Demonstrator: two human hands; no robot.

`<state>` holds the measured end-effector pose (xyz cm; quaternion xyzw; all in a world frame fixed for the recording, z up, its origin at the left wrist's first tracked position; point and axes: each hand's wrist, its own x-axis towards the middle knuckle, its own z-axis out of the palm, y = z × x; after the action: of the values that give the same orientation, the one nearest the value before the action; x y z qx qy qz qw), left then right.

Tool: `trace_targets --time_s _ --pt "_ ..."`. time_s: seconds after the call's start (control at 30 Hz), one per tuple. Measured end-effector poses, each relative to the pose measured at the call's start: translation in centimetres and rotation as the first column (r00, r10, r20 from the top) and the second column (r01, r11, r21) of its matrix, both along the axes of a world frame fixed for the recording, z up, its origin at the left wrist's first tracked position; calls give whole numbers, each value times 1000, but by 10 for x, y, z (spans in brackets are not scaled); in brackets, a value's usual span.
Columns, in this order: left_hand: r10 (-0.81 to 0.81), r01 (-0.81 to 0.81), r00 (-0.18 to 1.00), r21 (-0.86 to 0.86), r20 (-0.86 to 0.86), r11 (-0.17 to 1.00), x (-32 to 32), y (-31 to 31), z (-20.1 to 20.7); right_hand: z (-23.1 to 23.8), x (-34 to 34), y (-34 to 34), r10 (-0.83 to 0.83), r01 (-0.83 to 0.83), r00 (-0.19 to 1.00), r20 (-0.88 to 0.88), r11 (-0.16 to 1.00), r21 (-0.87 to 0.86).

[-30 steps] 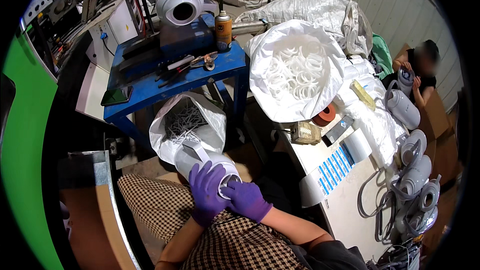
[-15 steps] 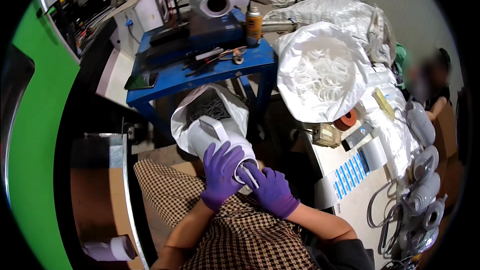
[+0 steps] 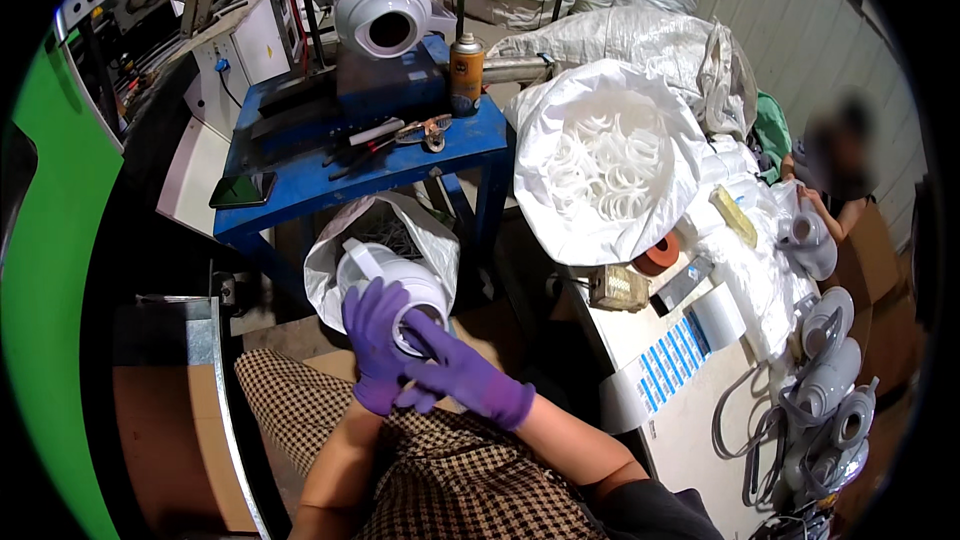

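Note:
A white plastic jug body (image 3: 418, 285) with a side handle (image 3: 362, 260) lies tilted over my lap, its round open end toward me. My left hand (image 3: 378, 340), in a purple glove, holds its left side with the fingers laid along the wall. My right hand (image 3: 465, 375), gloved alike, is at the open end, thumb side on the rim and other fingers curled below it, close to my left palm. A small pale bit shows beneath the fingers; I cannot tell what it is. Behind the jug stands a white sack (image 3: 325, 265) of thin grey pieces.
A blue bench (image 3: 340, 175) carries tools, a phone, a spray can (image 3: 466, 75) and another white jug body (image 3: 380, 10). To the right are a big sack of white rings (image 3: 610, 165), a worktable with a label sheet (image 3: 672, 365), and several wrapped jug parts. A co-worker handles one beyond.
The whole view has shifted, moving the scene left. My right hand's fingers have left the inside of the opening and now sit across its lower rim, nearer my left hand.

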<state>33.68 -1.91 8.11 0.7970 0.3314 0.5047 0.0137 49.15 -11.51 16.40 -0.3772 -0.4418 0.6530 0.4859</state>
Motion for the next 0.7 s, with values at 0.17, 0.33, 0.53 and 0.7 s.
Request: trace_targets --time_s 0.17,0.33,0.53,0.7 --pt "137 -83 960 -218 245 972 -42 28 -11 26 80 18 -666 -75 509 546 597 799" --pt "84 -38 949 -154 304 987 -47 31 19 -5 243 82 -752 -410 -410 517 658 631" --pt "105 -94 974 -64 198 993 -59 17 44 -25 304 117 -756 -620 -423 500 644 449" --pt "13 -12 991 -4 130 1000 -55 -11 67 -2 297 102 -893 -229 -144 427 450 863"
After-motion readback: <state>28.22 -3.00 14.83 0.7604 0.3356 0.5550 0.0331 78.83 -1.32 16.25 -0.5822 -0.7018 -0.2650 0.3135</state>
